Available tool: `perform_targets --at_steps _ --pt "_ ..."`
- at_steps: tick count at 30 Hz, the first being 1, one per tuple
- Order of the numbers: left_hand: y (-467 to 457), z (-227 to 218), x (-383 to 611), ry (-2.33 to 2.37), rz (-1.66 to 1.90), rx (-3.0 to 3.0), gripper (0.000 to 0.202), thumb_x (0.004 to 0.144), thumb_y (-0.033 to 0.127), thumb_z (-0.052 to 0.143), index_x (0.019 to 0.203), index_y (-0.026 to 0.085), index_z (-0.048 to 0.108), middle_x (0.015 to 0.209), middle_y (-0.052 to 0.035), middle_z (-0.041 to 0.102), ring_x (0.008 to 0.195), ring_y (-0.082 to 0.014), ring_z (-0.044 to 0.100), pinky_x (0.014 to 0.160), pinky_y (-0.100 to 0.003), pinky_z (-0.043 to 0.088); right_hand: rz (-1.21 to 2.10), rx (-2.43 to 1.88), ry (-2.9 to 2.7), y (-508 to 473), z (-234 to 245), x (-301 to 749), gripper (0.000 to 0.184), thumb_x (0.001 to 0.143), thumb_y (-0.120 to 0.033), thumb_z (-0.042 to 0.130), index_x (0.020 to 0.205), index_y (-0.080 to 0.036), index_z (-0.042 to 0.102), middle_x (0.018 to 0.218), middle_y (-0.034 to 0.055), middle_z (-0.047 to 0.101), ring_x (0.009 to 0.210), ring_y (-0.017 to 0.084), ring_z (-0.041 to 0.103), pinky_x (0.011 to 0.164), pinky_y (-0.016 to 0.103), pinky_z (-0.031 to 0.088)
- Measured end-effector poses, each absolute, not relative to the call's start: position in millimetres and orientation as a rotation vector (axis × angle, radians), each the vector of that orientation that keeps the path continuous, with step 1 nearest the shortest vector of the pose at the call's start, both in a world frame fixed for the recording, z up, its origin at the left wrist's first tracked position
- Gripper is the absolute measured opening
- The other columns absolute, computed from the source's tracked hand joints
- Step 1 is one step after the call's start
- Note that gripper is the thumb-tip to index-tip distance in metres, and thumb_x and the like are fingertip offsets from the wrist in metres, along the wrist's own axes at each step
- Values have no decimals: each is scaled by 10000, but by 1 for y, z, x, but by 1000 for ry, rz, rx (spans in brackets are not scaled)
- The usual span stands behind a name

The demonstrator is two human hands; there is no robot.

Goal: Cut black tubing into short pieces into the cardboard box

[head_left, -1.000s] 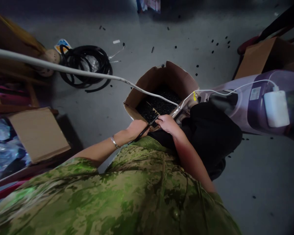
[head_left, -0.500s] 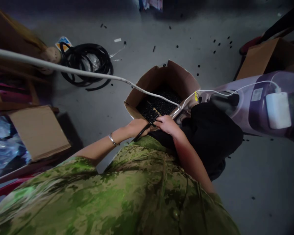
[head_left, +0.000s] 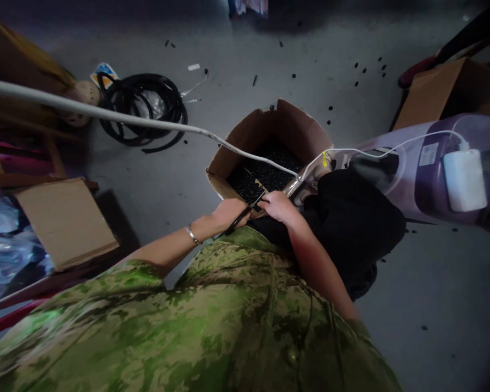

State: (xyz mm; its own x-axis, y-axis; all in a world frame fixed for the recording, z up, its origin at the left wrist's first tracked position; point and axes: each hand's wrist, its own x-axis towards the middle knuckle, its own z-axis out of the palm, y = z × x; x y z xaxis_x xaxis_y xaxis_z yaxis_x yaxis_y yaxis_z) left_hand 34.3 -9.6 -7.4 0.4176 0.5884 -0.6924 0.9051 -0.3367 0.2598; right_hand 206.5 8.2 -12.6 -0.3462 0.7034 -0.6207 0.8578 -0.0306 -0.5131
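Over the near edge of an open cardboard box (head_left: pixel 306 122), my two hands work close together. My left hand (head_left: pixel 231 212), with a silver bracelet at its wrist, is closed around a thin black strip (head_left: pixel 237 220) that slants down toward my lap. A narrow, greyish, pointed end rises between the hands; its kind is unclear. My right hand (head_left: pixel 278 207) has its fingers pinched beside that end; what they hold is hidden. Inside the box lies a heap of small black pieces (head_left: pixel 245 182).
A white cable (head_left: pixel 147 121) crosses in front of me to a pale purple machine (head_left: pixel 412 163) at right. Coiled black hose (head_left: pixel 163 87) lies on the floor among scattered black bits. Cardboard (head_left: pixel 65 223) stands at left, another box (head_left: pixel 428 90) at far right.
Between my hands, the strip's upper part now looks thinner and greyer, and its lower part more curved. The hands have barely shifted; the view has moved slightly.
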Motion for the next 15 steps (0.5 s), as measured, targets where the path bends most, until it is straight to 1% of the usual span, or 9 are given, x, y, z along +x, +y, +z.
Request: perform_targets --at_steps 3,7,11,15 --pt "-11 -11 34 1265 -647 2052 410 979 324 423 1039 102 762 1040 -217 755 942 -307 735 830 -378 560 -1304 1703 2023 8 -11 206 249 973 -291 585 1029 -179 800 996 85 765 875 192 657 716 256 413" --pt "-8 -16 30 1240 -605 2039 394 962 368 463 1019 121 764 995 -200 757 899 -298 733 787 -353 554 -1315 1729 2015 7 -10 208 246 969 -286 581 1006 -185 802 978 75 767 868 187 658 711 253 415" --pt "0 -17 22 1153 -540 2014 382 933 440 517 977 152 765 903 -151 763 836 -263 726 744 -302 535 -1310 1725 2086 4 -11 209 243 957 -300 587 931 -187 800 904 60 761 803 174 638 687 252 391" --pt "7 -14 15 1076 -467 2006 339 921 432 540 958 179 762 839 -100 759 821 -219 720 722 -247 514 -1303 1711 2173 2 -8 210 264 957 -305 573 897 -176 795 850 53 750 774 165 616 662 253 358"
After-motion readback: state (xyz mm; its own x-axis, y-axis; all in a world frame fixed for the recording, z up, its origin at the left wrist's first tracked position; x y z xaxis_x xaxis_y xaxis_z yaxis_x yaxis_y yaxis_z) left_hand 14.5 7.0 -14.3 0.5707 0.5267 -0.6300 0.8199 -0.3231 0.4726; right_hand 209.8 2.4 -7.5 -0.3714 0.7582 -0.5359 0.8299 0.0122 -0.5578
